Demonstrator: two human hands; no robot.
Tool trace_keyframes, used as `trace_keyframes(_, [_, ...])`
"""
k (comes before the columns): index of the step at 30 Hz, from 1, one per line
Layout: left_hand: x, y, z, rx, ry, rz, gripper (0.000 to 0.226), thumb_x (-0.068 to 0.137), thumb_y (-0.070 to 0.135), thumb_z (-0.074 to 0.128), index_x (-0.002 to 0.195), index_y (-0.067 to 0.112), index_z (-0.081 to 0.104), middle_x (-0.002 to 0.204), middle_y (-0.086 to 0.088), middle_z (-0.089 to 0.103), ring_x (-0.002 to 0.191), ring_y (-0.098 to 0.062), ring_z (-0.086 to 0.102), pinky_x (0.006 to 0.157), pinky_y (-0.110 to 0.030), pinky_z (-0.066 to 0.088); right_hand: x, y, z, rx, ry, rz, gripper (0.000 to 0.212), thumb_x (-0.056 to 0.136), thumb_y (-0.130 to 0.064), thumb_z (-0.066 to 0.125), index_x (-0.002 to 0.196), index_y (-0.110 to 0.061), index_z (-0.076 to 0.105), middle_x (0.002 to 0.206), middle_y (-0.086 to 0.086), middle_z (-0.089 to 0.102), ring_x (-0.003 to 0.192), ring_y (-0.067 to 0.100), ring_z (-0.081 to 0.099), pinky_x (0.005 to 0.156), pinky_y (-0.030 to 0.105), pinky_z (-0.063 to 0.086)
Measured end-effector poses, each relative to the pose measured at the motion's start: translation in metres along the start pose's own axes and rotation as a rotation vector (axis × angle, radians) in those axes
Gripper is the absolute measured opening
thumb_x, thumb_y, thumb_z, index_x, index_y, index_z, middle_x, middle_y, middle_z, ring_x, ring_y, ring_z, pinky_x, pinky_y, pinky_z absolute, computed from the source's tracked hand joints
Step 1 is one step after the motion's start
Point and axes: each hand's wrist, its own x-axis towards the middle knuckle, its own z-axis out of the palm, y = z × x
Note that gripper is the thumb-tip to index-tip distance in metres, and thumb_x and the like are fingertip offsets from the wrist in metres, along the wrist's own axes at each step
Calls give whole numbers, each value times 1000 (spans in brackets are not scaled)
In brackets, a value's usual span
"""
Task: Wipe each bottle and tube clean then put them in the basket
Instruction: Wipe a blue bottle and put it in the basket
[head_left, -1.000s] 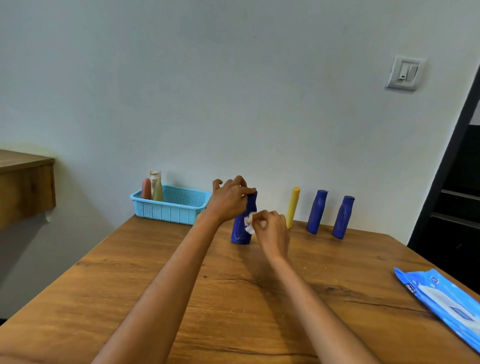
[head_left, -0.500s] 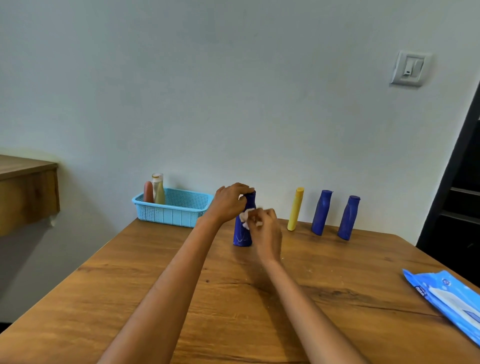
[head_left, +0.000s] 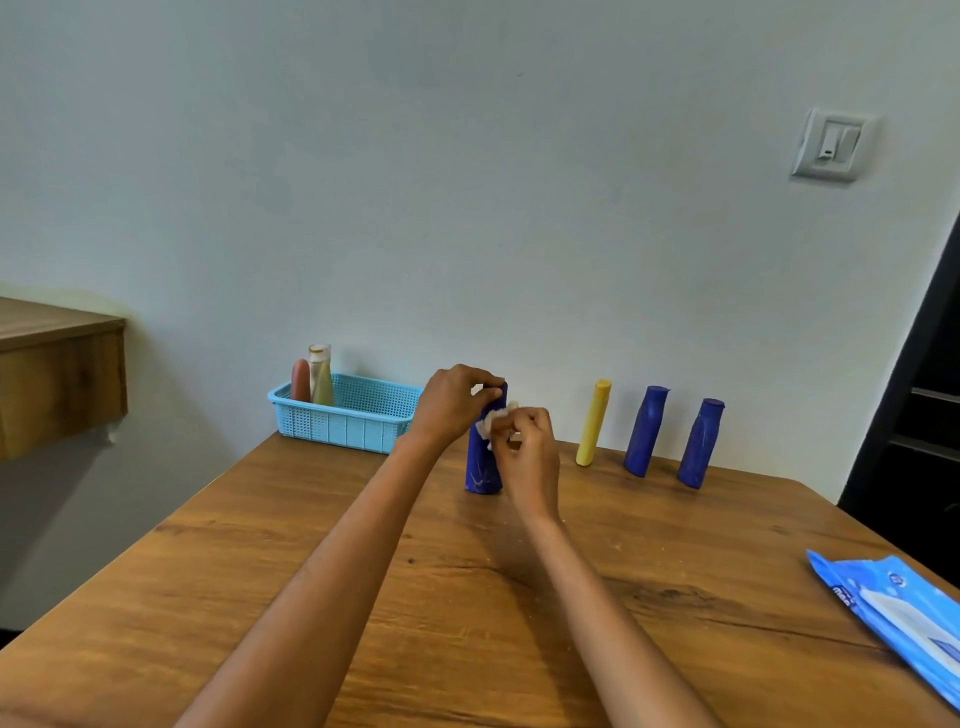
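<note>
Three containers are already stood in the blue basket (head_left: 363, 426) at the far left of the table (head_left: 311, 571): a reddish tube (head_left: 300, 380), a clear-capped bottle (head_left: 318, 358) and a beige tube (head_left: 323, 384). Just right of the basket, the dark blue bottle (head_left: 483, 467) is kept upright on the table, its long axis vertical. Its cap is gripped from above by the curled fingers of the left hand (head_left: 452, 402), while a crumpled white wipe (head_left: 491, 421) is pinched in the right hand (head_left: 524, 452) and pressed against the bottle's upper side. The bottle thus lies between the two hands, with the basket nearer the left one, so a transfer would likely be made leftward. Further right, a yellow tube (head_left: 594, 422) and two more blue bottles (head_left: 645, 431) (head_left: 700, 442) are left unwiped. On the wipes packet (head_left: 898, 618) at the far right, the lettering cannot be read with confidence.
</note>
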Motion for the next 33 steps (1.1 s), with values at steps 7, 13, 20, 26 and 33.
trace_keyframes(7, [-4,-3,0,-96,96,-78,20,83,17,69,102,14,73,105,0,71,97,-15,64,80,-18,45,-8,1,-6,-133,-77,-197,22,92,-19,56,113,-13,61,128,1,55,110,16,59,80,20,50])
trace_keyframes(13, [-3,-4,-3,-194,158,-205,22,80,18,71,101,13,73,100,-4,72,99,-13,64,84,-20,46,-10,6,-2,-283,-186,-331,46,93,-18,56,138,-21,45,149,-2,36,113,23,60,78,31,56])
trace_keyframes(20, [3,-11,-8,-248,152,-282,22,81,16,71,102,8,72,99,-7,72,91,-16,66,83,-24,51,-8,-4,-9,-405,-514,-305,68,98,-38,41,146,-27,-5,155,-10,-10,145,14,4,114,35,28])
trace_keyframes(26, [3,-19,-19,-327,91,-350,27,81,11,71,106,4,68,103,-15,69,88,-27,67,85,-38,55,-10,2,-21,-379,-577,-202,52,96,-15,48,145,-28,32,151,0,30,128,20,45,96,28,44])
trace_keyframes(33, [3,-17,-28,-302,-49,-429,10,86,8,63,90,1,68,93,-19,66,85,-27,62,87,-42,54,-8,-30,-8,-203,-455,-184,53,97,-18,48,146,-24,31,155,-3,22,127,17,45,95,21,42])
